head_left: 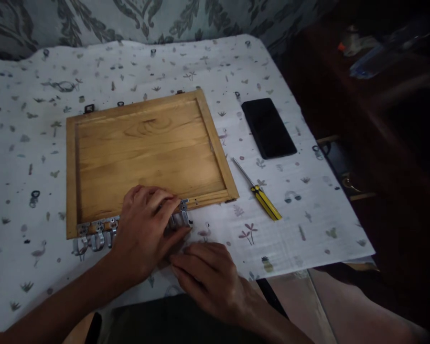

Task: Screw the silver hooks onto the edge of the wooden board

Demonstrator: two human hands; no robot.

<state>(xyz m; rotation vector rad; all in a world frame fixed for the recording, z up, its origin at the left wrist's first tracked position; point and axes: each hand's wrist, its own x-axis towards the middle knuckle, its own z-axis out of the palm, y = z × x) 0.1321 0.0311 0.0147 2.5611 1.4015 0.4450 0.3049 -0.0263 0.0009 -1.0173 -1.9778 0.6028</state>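
Note:
A wooden framed panel [146, 148] lies flat on the cloth. Along its near edge runs a silver metal hook rack [100, 223] with several curved hooks that hang past the wood. My left hand [143, 234] covers the rack's middle, its fingers curled over the metal and the thumb on the near side. Close beside it, just off the panel's edge, my right hand [211, 277] is closed with thumb and fingers pressed together. Whatever those fingers hold, if anything, is hidden. A yellow-and-black screwdriver [265, 200] lies right of the panel, its tip pointing away from me.
A black phone [268, 128] lies at the right on the patterned tablecloth [28, 157]. Small dark metal fittings [89, 109] sit on the panel's far edge. Patterned fabric [186, 21] stands behind the table. Dark furniture [329, 62] with blurred items is at the right.

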